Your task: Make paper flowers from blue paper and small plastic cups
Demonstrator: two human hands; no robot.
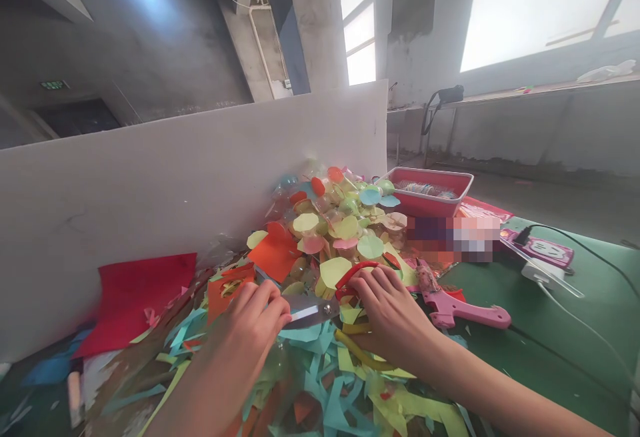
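My right hand (383,300) is closed around the red handle of a pair of scissors (328,309), whose metal blades point left. Beside the blade tips, my left hand (260,310) has its fingers pressed together; what they pinch, if anything, is too small to name. A strip with a white mark lies along the blades. Yellow handles (363,350) show below my right hand. Under both hands spread blue, green and orange paper scraps (345,397). Behind them rises a pile of round paper pieces (345,227) and clear bulbs.
A pink glue gun (465,310) lies right of my right hand. Farther back are a red basket (435,207), a power strip (545,250) and cables. Red paper (140,297) lies at the left, before a white board (200,197). The table (595,290) is green.
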